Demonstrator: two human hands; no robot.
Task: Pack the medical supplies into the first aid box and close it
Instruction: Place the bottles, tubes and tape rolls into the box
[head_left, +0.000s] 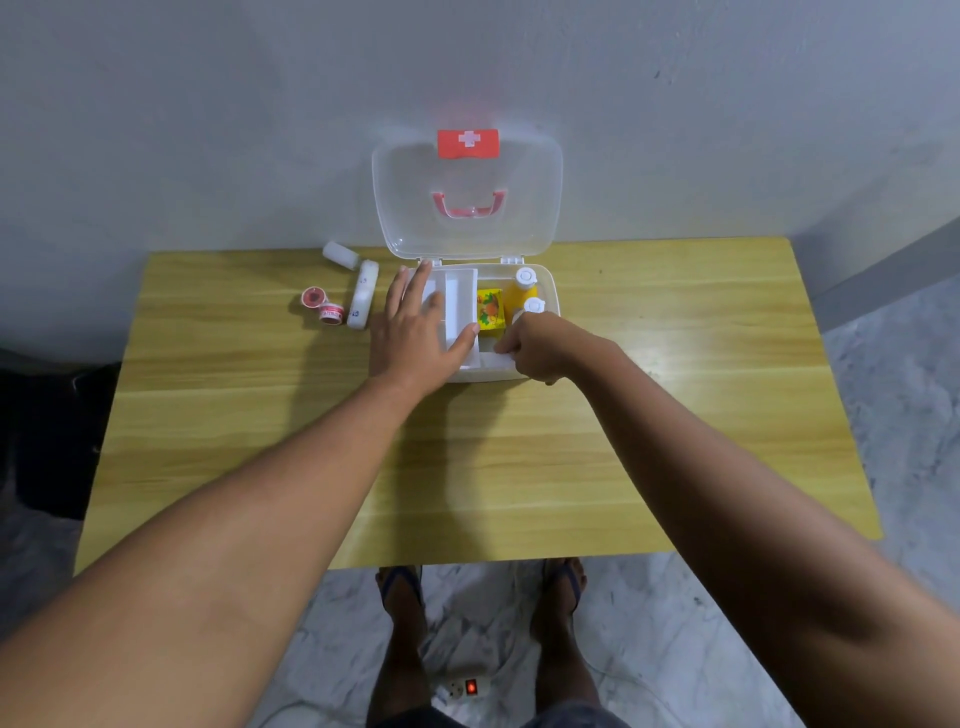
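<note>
The first aid box (549, 291) stands open at the table's back, its clear lid (467, 176) with a red cross label leaning on the wall. Inside are a white divided tray (460, 296) on the left, a yellow carton (491, 309) and two white-capped orange bottles (525, 278). My left hand (415, 327) lies spread over the tray, thumb hooked on its right edge. At the box's front right compartment my right hand (540, 348) has its fingers curled, pinching something white whose kind I cannot tell.
Left of the box lie a white bottle (340, 254), a white bandage roll (362, 301) and two red tape rolls (322, 305). The wooden table (675, 395) stands against a grey wall. A power strip (465, 688) lies on the floor by my feet.
</note>
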